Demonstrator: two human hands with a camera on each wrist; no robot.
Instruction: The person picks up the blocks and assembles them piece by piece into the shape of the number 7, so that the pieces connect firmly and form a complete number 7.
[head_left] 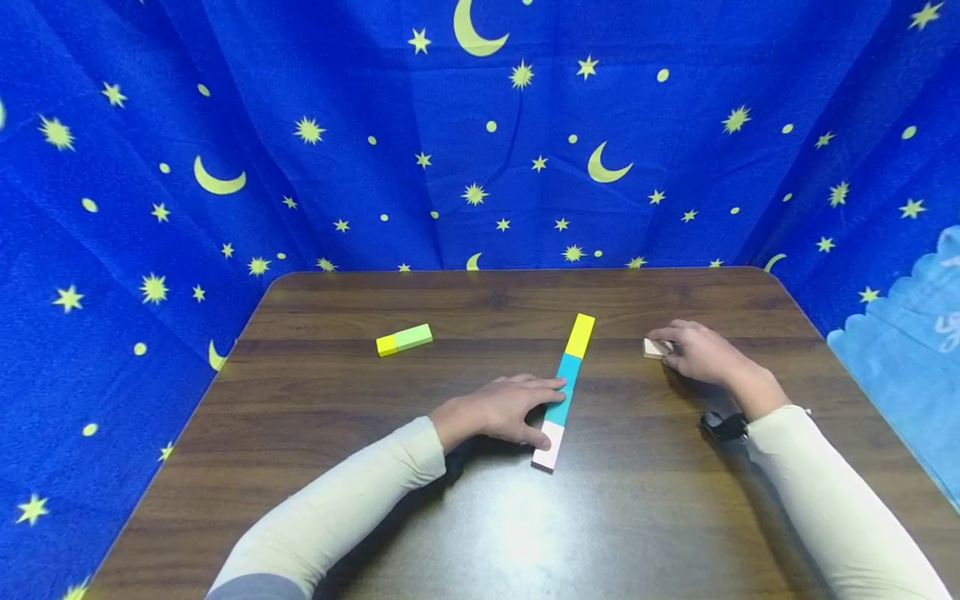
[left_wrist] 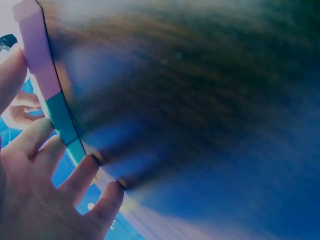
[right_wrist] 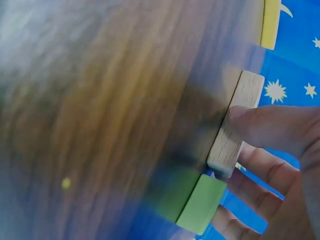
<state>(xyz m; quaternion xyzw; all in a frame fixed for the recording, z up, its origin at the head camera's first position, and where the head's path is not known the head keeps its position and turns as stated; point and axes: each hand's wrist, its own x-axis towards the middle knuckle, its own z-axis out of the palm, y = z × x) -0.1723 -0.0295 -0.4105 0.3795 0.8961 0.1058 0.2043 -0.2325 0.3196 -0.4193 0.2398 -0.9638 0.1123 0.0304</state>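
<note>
On the table lies a straight row of blocks: a yellow block [head_left: 580,336] at the far end, teal blocks [head_left: 557,411] in the middle and a pale pink block [head_left: 550,448] at the near end. My left hand [head_left: 508,408] rests on the row with fingers spread, its thumb at the pink block [left_wrist: 41,57] and fingertips at the teal part [left_wrist: 61,117]. To the right, my right hand [head_left: 703,354] pinches a plain wooden block [right_wrist: 236,125] between thumb and fingers. A green block [right_wrist: 202,204] sits just past that block's end, by the fingers; my hand hides it in the head view.
Left of the row, a small yellow block [head_left: 386,344] and a light green block [head_left: 414,336] lie end to end. The brown table [head_left: 315,400] reaches back to a blue curtain [head_left: 360,108] with moons and stars. A black device [head_left: 723,426] is strapped at my right wrist.
</note>
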